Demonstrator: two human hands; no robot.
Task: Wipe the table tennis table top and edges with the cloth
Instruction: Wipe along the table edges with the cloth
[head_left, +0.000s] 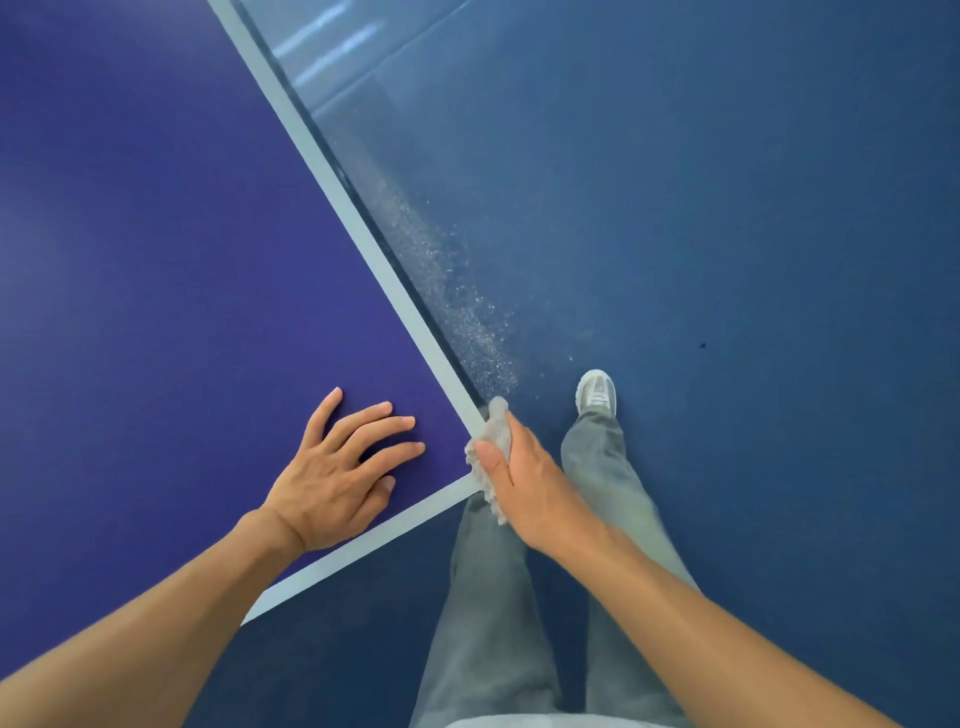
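Observation:
The table tennis table (156, 234) fills the left of the view, its top dark blue with a pale line along the side and end edges. My left hand (337, 473) rests flat on the top near the corner, fingers spread. My right hand (524, 483) grips a grey cloth (493, 431) and holds it against the table's side edge right at the corner. Most of the cloth is hidden under my palm.
A blue floor (727, 234) lies to the right of the table, with a streak of pale dust (457, 306) on it along the table's side edge. My legs in grey trousers (519, 597) and one pale shoe (596, 391) stand beside the corner.

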